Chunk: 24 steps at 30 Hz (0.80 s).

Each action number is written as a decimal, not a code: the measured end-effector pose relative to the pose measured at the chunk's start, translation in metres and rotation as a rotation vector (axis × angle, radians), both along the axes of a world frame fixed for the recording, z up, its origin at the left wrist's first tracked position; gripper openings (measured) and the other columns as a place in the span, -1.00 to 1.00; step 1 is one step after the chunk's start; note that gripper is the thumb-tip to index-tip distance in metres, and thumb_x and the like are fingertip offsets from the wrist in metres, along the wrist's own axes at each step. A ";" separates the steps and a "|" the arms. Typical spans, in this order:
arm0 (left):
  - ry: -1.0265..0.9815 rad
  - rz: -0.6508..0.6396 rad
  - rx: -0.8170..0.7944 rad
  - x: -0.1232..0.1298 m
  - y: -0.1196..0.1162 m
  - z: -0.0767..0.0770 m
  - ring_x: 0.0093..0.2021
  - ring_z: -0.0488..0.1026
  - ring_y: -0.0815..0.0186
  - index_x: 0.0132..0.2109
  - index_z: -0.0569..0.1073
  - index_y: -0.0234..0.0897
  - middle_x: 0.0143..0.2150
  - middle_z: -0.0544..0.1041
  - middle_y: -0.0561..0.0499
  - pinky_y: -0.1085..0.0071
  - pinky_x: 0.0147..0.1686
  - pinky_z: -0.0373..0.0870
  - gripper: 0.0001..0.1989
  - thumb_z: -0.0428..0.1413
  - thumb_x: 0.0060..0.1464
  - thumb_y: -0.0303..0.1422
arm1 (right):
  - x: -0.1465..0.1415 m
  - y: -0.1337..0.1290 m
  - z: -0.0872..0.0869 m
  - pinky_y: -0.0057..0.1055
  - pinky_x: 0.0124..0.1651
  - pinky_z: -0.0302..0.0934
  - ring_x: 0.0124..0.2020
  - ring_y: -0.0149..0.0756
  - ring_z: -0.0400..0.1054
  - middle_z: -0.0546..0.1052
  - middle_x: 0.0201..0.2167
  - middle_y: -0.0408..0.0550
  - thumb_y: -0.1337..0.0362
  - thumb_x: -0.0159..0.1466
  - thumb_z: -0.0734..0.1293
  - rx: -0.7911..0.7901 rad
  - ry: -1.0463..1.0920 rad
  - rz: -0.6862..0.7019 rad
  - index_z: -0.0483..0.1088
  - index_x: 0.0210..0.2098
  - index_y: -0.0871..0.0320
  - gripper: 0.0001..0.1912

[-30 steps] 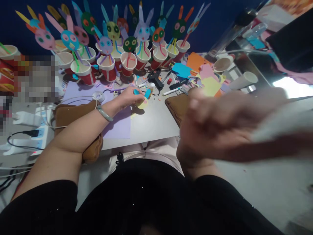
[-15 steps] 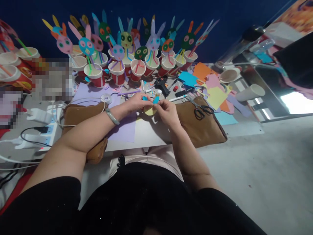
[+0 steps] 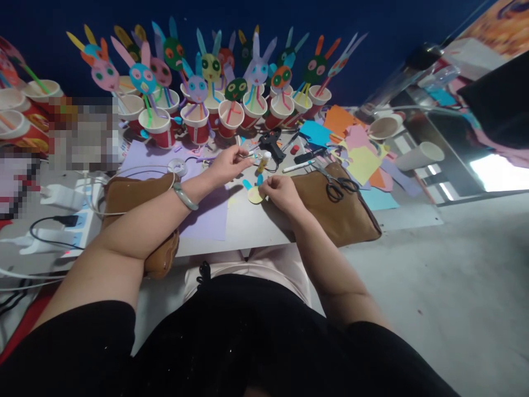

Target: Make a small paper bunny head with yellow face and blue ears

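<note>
While the yellow paper face [image 3: 253, 196] sits over the table [image 3: 243, 229], its blue ears [image 3: 247, 184] pointing away from us, our right hand [image 3: 285, 193] is nearer, just right of it, with fingertips pinching its edge. Beyond it and to the left, our left hand [image 3: 226, 167] hovers near the glue stick [image 3: 263, 163], fingers curled, and we cannot tell whether they hold anything.

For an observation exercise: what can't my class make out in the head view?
In the head view:
Left hand: whether it grips anything; its fingers hide this.
Yellow paper rabbit head: one edge, covered by the right hand.
Red paper cups at far left: partly cut off by the picture's edge.
White marker: any print, too small.
</note>
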<state>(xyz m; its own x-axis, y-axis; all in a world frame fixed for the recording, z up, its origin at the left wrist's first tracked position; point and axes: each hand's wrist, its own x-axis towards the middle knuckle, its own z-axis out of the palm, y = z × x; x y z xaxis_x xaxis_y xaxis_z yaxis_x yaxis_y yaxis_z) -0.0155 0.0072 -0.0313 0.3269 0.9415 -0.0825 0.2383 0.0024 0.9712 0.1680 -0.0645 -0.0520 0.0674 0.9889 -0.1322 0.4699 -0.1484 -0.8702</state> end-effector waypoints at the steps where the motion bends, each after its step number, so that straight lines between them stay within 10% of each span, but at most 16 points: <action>1: 0.010 0.004 0.031 -0.001 0.002 -0.001 -0.44 0.40 0.45 -0.07 0.43 -0.31 -0.39 0.47 0.10 0.50 -0.39 0.30 -0.78 0.24 0.17 -0.38 | 0.001 0.001 0.000 -0.39 -0.38 0.11 -0.53 -0.41 0.22 0.43 -0.60 -0.17 0.36 0.11 0.37 0.005 -0.075 -0.006 0.36 -0.58 0.12 -0.84; 11: 0.346 -0.139 0.484 -0.014 -0.001 0.010 -0.36 0.42 0.33 -0.27 0.59 -0.32 -0.36 0.59 -0.01 0.39 -0.28 0.27 -0.88 0.14 0.07 -0.46 | 0.025 -0.032 0.009 -0.25 -0.19 0.26 -0.34 -0.15 0.45 0.61 -0.37 0.03 0.12 0.29 0.35 0.146 -0.582 0.034 0.58 -0.17 0.15 -0.73; 20: 0.707 -0.848 0.881 -0.009 -0.029 0.018 -0.04 0.54 0.11 -0.09 0.62 -0.29 -0.08 0.63 -0.19 0.26 -0.04 0.34 -0.78 0.08 0.24 -0.38 | 0.024 -0.061 -0.009 -0.11 0.03 0.25 -0.06 0.03 0.36 0.49 -0.05 0.23 -0.20 0.41 0.18 0.389 -0.829 0.444 0.50 0.15 0.18 -0.34; 24: 0.839 -0.939 0.850 -0.011 -0.045 0.022 0.35 0.32 -0.05 0.25 0.42 -0.40 0.32 0.43 -0.35 0.05 0.27 0.20 -0.53 0.09 0.28 -0.27 | 0.017 -0.064 -0.008 -0.12 0.02 0.23 -0.07 0.02 0.34 0.48 -0.03 0.23 -0.25 0.39 0.17 0.360 -0.855 0.482 0.47 0.18 0.18 -0.29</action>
